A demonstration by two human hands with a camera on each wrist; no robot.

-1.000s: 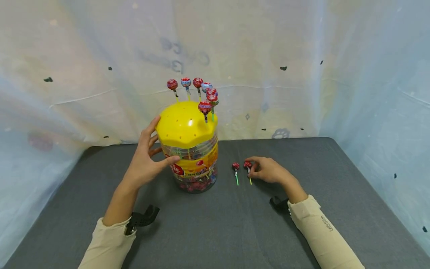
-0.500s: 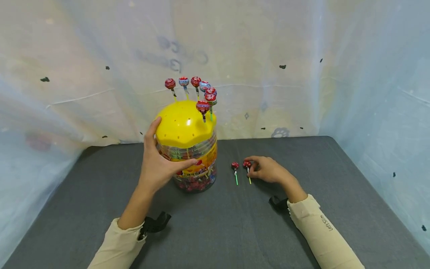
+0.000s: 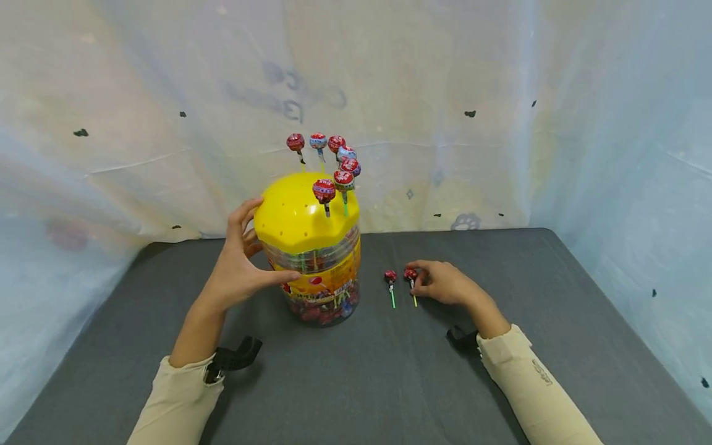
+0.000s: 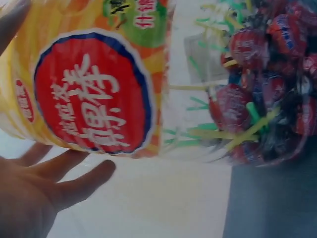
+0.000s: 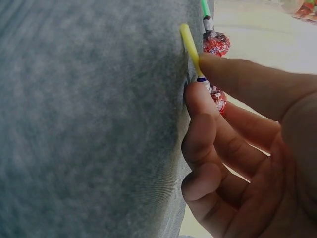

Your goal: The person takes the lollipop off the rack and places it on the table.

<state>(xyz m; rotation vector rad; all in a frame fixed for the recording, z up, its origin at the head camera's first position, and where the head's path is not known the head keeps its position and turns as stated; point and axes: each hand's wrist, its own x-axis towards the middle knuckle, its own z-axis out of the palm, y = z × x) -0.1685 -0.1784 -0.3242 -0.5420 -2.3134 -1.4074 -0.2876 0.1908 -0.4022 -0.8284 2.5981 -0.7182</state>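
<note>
A clear plastic candy jar (image 3: 334, 272) with an orange and yellow label stands on the table, filled with wrapped lollipops. Its domed yellow lid (image 3: 289, 213) has small holes, and several lollipops (image 3: 324, 191) stick up from its right and back edge. My left hand (image 3: 233, 272) holds the jar's left side, thumb across the front and fingers partly hidden behind. In the left wrist view, fingers (image 4: 86, 186) lie beside the label. My right hand (image 3: 445, 282) pinches a red-wrapped lollipop (image 3: 410, 274) by its yellow stick (image 5: 190, 44), low at the table.
Another red lollipop (image 3: 390, 276) with a green stick lies left of the right hand. The grey cloth-covered table (image 3: 356, 383) reaches back to a pale hanging sheet (image 3: 411, 74), which encloses the back and sides.
The jar has turned clockwise as seen from above: its front lollipops shifted left, its back ones right. My left hand swung right, then back left. The right hand stays in place.
</note>
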